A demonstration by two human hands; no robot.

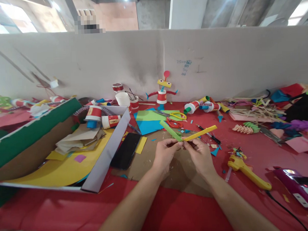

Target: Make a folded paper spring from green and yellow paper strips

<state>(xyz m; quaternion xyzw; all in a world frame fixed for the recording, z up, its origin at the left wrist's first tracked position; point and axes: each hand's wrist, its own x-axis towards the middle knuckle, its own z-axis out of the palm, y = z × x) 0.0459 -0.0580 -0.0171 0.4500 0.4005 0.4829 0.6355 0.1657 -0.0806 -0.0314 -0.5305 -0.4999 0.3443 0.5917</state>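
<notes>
Left hand (164, 154) and right hand (199, 156) over a brown cardboard mat (143, 166), pinched closed together on the meeting ends of 1 green paper strip (170, 130) and 1 yellow paper strip (200, 133), smartphone (126, 150) at the mat's left edge, yellow glue gun (250, 172) right of the mat

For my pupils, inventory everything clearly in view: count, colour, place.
Paper strips: 2, green and yellow, held, centre
Table: 1, red, beneath
Partition: 1, whitish, behind
Cardboard: 1, brown, beneath strips
Box: 1, green, white, left
Phone: 1, black, by box
Paper sheets: 2, green, blue, beyond cardboard
Scissors: 1 clear, yellow, by sheets
Standing cup figure: 1, multicoloured, before partition
Other paper cups: several, red, white, scattered
Glue gun: 1, yellow, right
Power strip: 1, purple, right
Wooden sticks: uncountable, pale, rear right
Left hand: 1, bare, centre
Right hand: 1, bare, centre
</notes>
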